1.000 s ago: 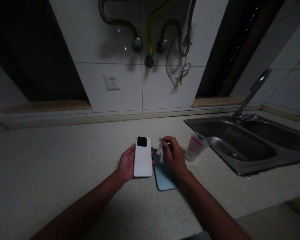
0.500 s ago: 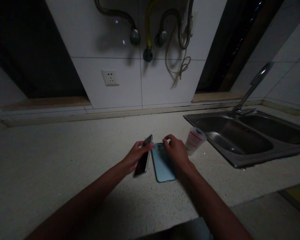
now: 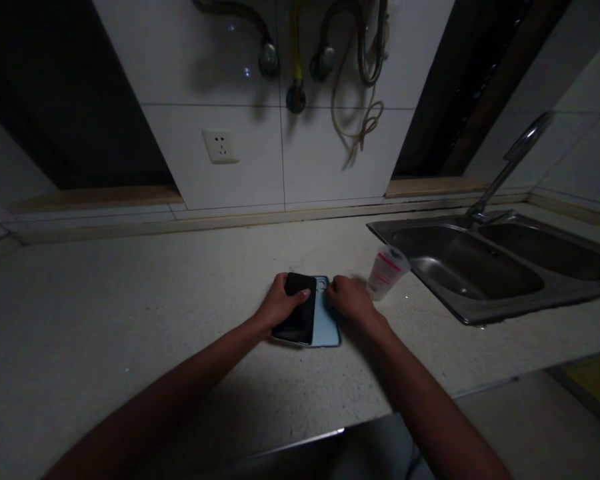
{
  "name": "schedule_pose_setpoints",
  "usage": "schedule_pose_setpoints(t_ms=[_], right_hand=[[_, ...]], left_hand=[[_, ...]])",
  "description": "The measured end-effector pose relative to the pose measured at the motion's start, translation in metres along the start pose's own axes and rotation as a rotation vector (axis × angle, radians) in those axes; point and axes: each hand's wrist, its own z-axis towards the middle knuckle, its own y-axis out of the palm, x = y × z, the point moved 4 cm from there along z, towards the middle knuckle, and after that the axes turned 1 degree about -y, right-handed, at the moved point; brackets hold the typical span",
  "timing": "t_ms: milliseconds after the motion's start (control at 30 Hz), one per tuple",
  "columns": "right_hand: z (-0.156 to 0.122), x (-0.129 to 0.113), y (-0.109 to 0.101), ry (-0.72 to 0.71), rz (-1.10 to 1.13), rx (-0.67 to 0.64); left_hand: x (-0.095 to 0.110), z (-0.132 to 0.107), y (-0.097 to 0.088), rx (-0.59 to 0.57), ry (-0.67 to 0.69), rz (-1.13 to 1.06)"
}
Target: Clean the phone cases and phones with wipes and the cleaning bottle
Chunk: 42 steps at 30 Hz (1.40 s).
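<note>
Lying in left hand [image 3: 279, 308], beside right hand [image 3: 351, 304]; phone [image 3: 296, 317]

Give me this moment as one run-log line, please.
left hand: holds phone, screen up, partly over case | right hand: touches case's far end | cup: on counter, by sink

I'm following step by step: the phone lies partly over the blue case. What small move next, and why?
Probably slide the phone right until it sits square over the blue case. The left hand holds it screen up, covering only the case's left part, while the right hand steadies the case's far end.
</note>
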Motion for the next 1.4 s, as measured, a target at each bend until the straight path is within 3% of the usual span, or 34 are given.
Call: schedule_pose_setpoints(t_ms=[200,400,633,800,900,1033,1200,1400], right_hand=[[0.007,-0.003,0.001,-0.095,0.314,0.035],[0.014,-0.001,0.013,-0.123,0.600,-0.040],[0.018,-0.002,0.029,-0.160,0.815,-0.094],[0.015,-0.007,0.031,-0.188,1.023,-0.107],[0.013,-0.012,0.032,-0.207,1.131,-0.114],[0.010,-0.015,0.031,-0.218,1.158,-0.110],[0.008,-0.014,0.028,-0.308,0.977,-0.033],[-0.002,-0.021,0.030,-0.289,1.022,-0.275]], left_hand=[[0.005,0.004,-0.009,0.102,0.152,0.035],[0.005,0.009,-0.015,0.148,0.126,-0.075],[0.004,0.012,-0.016,0.144,0.155,0.066],[0.007,0.009,-0.018,0.265,0.260,-0.024],[0.004,0.007,-0.013,0.182,0.191,-0.163],[-0.001,0.005,-0.010,0.171,0.098,-0.230],[-0.003,0.005,-0.009,0.217,0.076,-0.344],[-0.003,0.008,-0.006,0.091,0.097,-0.367]])
